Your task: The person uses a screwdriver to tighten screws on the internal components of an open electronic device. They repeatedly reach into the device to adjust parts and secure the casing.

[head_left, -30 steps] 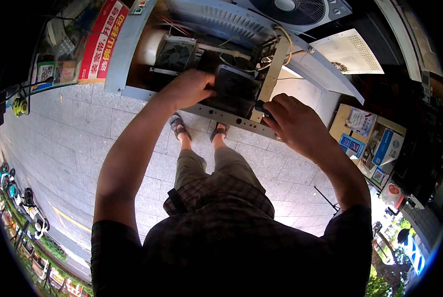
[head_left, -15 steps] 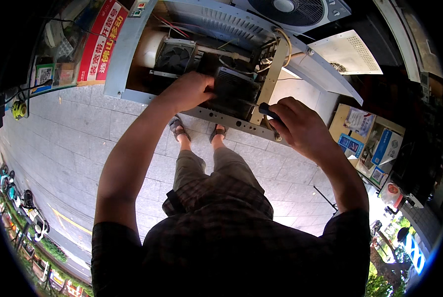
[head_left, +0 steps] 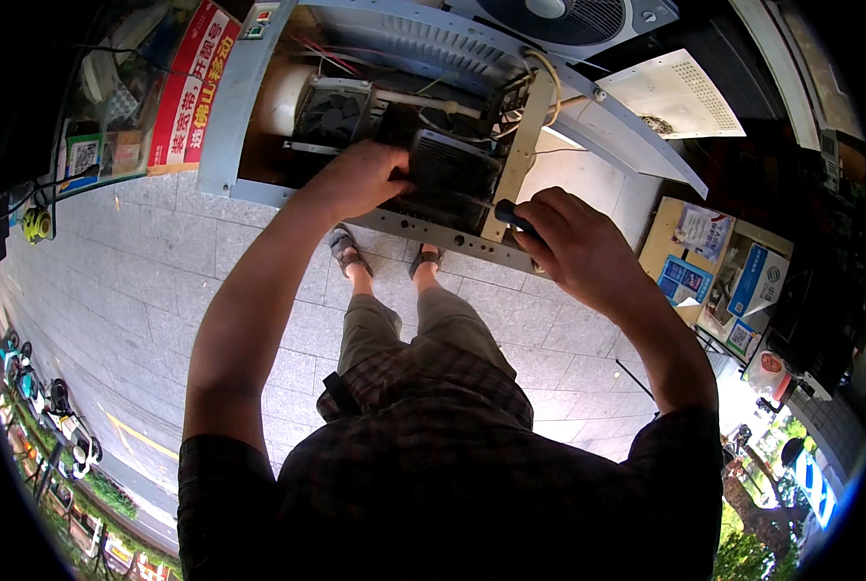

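Dark-handled tool (head_left: 512, 215): in the right hand (head_left: 576, 240), fingers closed round its handle. From where I stand, more handle shows than a second ago; work seemingly continues at one spot. Left of that grip: dark box (head_left: 455, 169), left hand (head_left: 360, 181) beside it, hold uncertain; open cabinet (head_left: 242, 126) around the box.

Grey slabbed pavement (head_left: 176, 266); yellow road line (head_left: 140, 436); sunlit greenery (head_left: 743, 560)
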A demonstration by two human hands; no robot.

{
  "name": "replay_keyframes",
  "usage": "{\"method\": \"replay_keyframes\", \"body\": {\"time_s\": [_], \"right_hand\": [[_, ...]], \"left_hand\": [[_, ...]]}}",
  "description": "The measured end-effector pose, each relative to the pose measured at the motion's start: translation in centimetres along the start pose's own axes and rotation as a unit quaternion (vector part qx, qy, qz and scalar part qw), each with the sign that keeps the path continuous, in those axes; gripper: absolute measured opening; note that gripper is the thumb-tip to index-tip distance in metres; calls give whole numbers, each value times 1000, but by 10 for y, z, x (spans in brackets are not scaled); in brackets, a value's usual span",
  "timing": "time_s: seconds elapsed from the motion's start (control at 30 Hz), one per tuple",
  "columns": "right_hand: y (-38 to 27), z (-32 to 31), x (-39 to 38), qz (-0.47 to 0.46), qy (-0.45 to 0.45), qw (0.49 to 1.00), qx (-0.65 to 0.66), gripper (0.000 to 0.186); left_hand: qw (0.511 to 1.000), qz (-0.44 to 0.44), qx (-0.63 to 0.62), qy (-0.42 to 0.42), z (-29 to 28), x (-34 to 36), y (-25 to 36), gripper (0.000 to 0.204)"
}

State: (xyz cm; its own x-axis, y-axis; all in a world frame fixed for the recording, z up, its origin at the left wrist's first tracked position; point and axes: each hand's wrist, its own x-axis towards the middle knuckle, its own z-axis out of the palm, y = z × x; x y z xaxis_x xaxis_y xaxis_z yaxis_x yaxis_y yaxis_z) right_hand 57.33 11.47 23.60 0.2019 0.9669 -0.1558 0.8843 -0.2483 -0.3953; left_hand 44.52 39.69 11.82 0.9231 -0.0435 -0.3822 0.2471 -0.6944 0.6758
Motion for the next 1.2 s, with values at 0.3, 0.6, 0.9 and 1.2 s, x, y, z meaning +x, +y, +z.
{"method": "replay_keyframes", "body": {"time_s": [0.3, 0.6, 0.9, 1.2], "right_hand": [[0, 5, 0, 14, -10, 1000, 1, 27], [13, 18, -8, 8, 15, 998, 55, 31], [23, 25, -8, -1, 15, 997, 82, 31], [12, -3, 10, 82, -190, 978, -31, 38]], "left_hand": [[1000, 3, -14, 10, 4, 1, -4, 22], [1000, 5, -16, 5, 6, 3, -6, 22], [1000, 14, -11, 16, 6, 4, -5, 23], [1000, 3, -27, 11, 6, 1, -4, 21]]}}
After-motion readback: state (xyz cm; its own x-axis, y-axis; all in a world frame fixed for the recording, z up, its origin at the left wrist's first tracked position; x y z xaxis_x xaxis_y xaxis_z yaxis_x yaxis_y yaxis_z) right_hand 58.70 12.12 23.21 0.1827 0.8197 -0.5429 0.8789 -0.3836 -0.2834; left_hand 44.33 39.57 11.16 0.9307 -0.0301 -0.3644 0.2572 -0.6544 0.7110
